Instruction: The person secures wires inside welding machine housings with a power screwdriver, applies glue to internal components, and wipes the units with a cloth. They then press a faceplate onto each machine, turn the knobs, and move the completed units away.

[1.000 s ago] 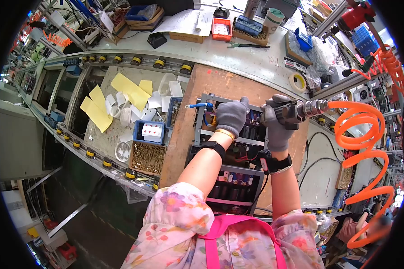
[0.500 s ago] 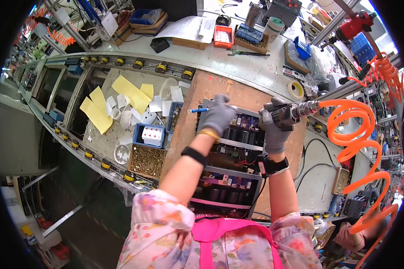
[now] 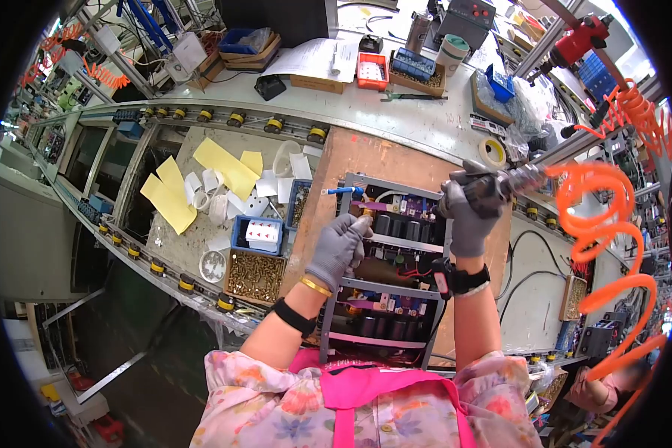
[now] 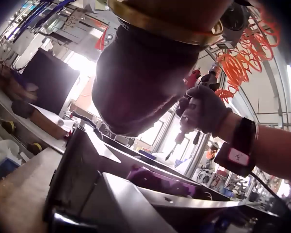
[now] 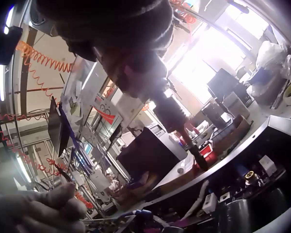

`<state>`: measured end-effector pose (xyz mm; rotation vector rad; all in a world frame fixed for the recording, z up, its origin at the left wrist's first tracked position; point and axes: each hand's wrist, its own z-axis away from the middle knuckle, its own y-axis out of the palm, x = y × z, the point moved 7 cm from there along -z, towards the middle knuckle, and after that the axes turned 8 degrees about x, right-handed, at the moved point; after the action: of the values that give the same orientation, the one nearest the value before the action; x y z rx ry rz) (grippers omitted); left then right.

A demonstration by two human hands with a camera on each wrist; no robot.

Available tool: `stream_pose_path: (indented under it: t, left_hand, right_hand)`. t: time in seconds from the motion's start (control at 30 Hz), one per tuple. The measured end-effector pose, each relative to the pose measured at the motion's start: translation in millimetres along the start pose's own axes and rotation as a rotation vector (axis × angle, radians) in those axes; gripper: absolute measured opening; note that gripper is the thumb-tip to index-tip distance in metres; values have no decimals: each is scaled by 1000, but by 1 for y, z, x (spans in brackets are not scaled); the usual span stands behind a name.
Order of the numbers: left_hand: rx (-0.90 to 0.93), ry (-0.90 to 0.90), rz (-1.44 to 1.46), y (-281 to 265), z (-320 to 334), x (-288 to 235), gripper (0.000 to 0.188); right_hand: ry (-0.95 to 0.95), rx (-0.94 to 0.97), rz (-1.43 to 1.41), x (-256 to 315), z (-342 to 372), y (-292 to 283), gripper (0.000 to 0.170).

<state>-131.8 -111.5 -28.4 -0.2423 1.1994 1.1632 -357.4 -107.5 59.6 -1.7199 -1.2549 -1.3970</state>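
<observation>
Open metal frame [image 3: 407,243] on a scuffed wooden board [image 3: 381,153]. Smooth black cylinders [image 3: 398,228] are already seated inside; the blue lead [image 3: 341,191] juts free past the edge, its connection presumably still to be made. The right hand [image 3: 470,226], in grey fabric, wraps its grip round a dark metal driver [image 3: 490,195]; whether the left hand [image 3: 334,250], at the frame's side, grips anything cannot be told.

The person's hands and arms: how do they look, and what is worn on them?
The left hand and right hand wear grey gloves. The left wrist has a gold-coloured band and, higher, a black strap; the right wrist has a black wristband bearing a black device with a red-bordered white label. The sleeves are pale with a colourful floral print.
</observation>
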Motion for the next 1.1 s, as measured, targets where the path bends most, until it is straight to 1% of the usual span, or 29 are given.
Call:
stream_pose_path:
  t: [0.07,0.1,0.2,0.23,0.3,0.33,0.37,0.4,0.57,0.67,0.8,0.9,1.0,1.07,1.1]
  left_hand:
    - [-82,22,144,11,1,2,22]
    - [-138,-17,243,17,2,1,22]
    - [-14,-28,452,29,-4,6,23]
    - [-5,-58,464,31,-4,8,24]
    - [11,-113,485,35,-1,8,26]
    - [48,-119,465,37,-1,8,27]
    - [85,-122,445,38,-1,9,29]
    - [121,-124,428,39,-2,10,30]
    - [126,-127,484,39,-9,20,27]
    - [133,-143,516,41,-8,24,28]
    - [156,-162,590,49,-4,24,29]
    - [248,-129,489,48,4,22,31]
    - [239,-158,389,50,23,16,34]
    - [227,-98,349,56,38,4,42]
    - [212,-73,310,61,46,-4,46]
  right_hand:
    - [-38,-2,-212,26,9,13,40]
    - [-89,71,-340,36,13,20,41]
    - [-179,152,-471,53,25,30,41]
    - [-147,152,-471,53,29,30,45]
    - [-157,151,-493,56,31,32,45]
    - [-162,153,-504,57,32,33,45]
    - [-167,170,-430,57,34,33,45]
    - [-164,169,-440,57,34,32,45]
    - [-138,124,-430,56,40,31,46]
    - [-123,136,-477,56,45,29,45]
    - [-127,169,-463,58,50,32,45]
    - [-137,173,-493,62,55,33,45]
    - [-167,149,-429,72,67,32,46]
    - [-206,107,-467,90,76,33,44]
    - [-241,108,-418,103,80,34,45]
